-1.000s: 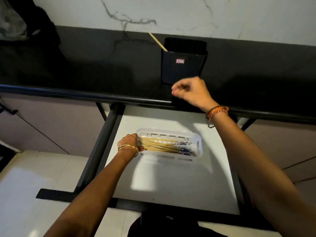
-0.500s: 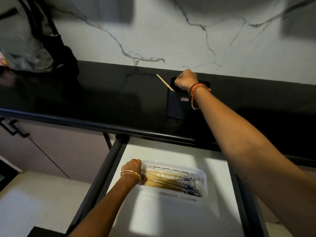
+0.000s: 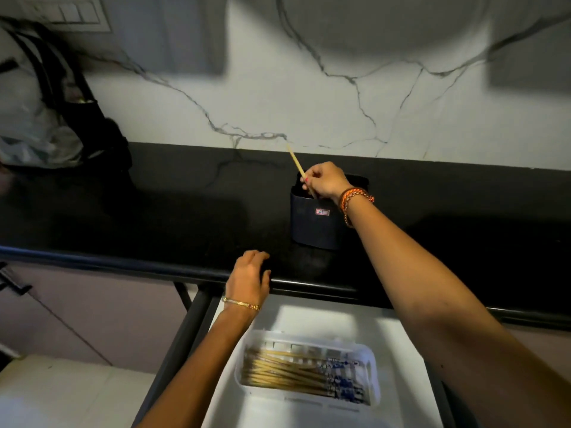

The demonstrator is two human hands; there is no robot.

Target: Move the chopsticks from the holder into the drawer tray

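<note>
Now the left hand [image 3: 248,278] has come off the tray [image 3: 372,353] end it was holding half a second ago and rests on the front edge of the counter [image 3: 154,211], fingers fairly straight and lying loosely side by side, holding nothing. The right hand [image 3: 324,182], which was only reaching into the mouth of the holder [image 3: 312,223] then, now has a grip: thumb and fingertips are pinched together on the chopstick [image 3: 295,160], about midway along the part that shows. Above and to the left of those fingers the pale tip slants up toward the marble wall; below them the lower end drops into the dark holder, just under the knuckles, and is hidden there.

That suggests the pick is made but the lift is not yet done. No other stick shows above the rim, so this is probably the last one, though the inside of the holder is too dark to be sure.

Well below the right fingers, and below and right of the left ones, the tray sits in the open drawer [image 3: 309,316] with a bundle of chopsticks [image 3: 287,373] lying lengthwise, their blue-patterned ends to the right. With the left hand off it, the tray sits unsteadied for the next drop.
</note>
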